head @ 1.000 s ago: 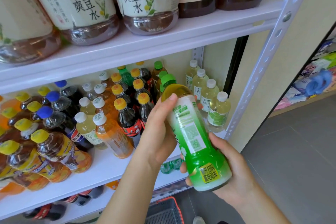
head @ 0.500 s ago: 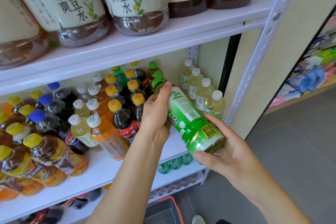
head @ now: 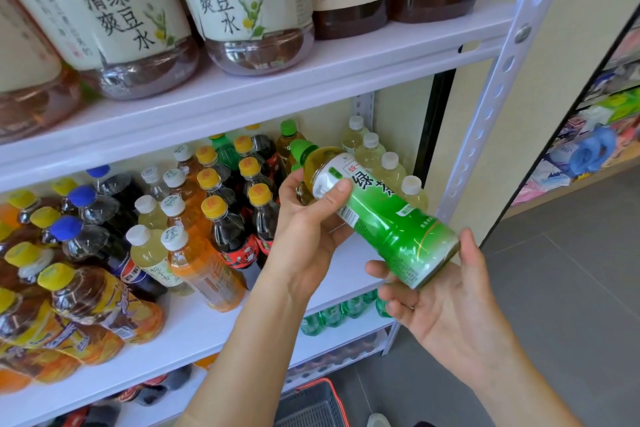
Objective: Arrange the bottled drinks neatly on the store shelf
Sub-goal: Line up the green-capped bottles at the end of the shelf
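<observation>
Looking down past two bare forearms toward a store shelf. Cradling the base of a green tea bottle (head: 391, 218) in the right hand (head: 446, 305), palm up, curling the fingers under its bottom edge and bracing the thumb against the far side. Gripping the same bottle just below its shoulder with the left hand (head: 304, 229), wrapping the fingers behind it and pressing the thumb across the white top of the label. Holding the bottle in the air, tilted, pointing its green cap (head: 299, 149) up and left, in front of the right end of the middle shelf (head: 194, 326) and not resting on it. Showing, down between the arms, a corner of a grey basket with a red rim (head: 311, 406). Crowding the middle shelf just beyond the left hand: dark drinks with yellow caps (head: 256, 218), an orange drink with a white cap (head: 204, 267), blue-capped bottles (head: 79, 229) further left. Lining up along the right side behind the held bottle, a row of pale bottles with white caps (head: 391, 163). Sitting on the upper shelf (head: 277, 87), large bottles with cream labels (head: 242, 3) printed in Chinese characters. Rising at the right, a white perforated upright post (head: 485, 107), beside a grey tiled floor (head: 571, 288).
</observation>
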Demonstrator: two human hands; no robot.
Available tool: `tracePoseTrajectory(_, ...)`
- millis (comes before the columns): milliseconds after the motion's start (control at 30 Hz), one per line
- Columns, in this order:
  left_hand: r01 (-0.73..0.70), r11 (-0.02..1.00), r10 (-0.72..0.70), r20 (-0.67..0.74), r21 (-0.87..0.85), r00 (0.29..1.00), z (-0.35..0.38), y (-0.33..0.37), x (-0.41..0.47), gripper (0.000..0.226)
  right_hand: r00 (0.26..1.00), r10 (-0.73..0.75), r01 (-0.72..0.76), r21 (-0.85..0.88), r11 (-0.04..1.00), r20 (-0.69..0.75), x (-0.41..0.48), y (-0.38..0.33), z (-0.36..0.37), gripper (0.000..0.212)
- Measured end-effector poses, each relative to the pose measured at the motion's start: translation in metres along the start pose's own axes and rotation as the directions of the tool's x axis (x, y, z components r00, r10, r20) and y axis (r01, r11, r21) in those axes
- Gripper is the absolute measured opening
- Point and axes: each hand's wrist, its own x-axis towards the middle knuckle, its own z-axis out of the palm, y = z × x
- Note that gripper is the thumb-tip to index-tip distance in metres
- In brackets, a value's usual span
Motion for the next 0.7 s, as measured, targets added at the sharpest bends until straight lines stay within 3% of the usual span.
tracePoseTrajectory(167,-0.144,0.989,0.147,-0.068,0.042,0.987,0.008,0.004,0.004,0.089,0.988,-0.068,0.064,-0.037,0.997,-0.137,0.008,0.003,-0.005,0.070)
tracePoseTrajectory(267,-0.253,0.958,0.265,-0.078,0.135,0.961,0.012,0.010,0.008,0.085,0.979,-0.175,0.155,-0.178,0.972,-0.105,0.010,0.000,-0.008,0.047)
tracePoseTrajectory(400,-0.254,0.915,0.274,-0.020,0.313,0.961,0.010,0.013,0.011,0.089,0.972,-0.219,0.180,-0.334,0.925,-0.085,0.013,-0.001,-0.013,0.053)
tracePoseTrajectory(467,-0.178,0.924,0.183,0.019,0.339,0.983,0.004,0.021,0.013,0.082,0.983,-0.153,0.124,-0.242,0.962,-0.104,0.015,0.000,-0.015,0.048)
tracePoseTrajectory(600,-0.083,0.967,0.058,0.110,0.240,0.992,-0.009,0.037,0.025,0.029,0.965,0.139,-0.130,0.057,0.990,-0.220,0.017,0.004,-0.022,0.051)
tracePoseTrajectory(700,-0.066,0.966,0.027,0.158,0.249,0.987,-0.005,0.037,0.028,0.036,0.950,0.236,-0.201,0.177,0.963,-0.204,0.018,0.005,-0.025,0.055)
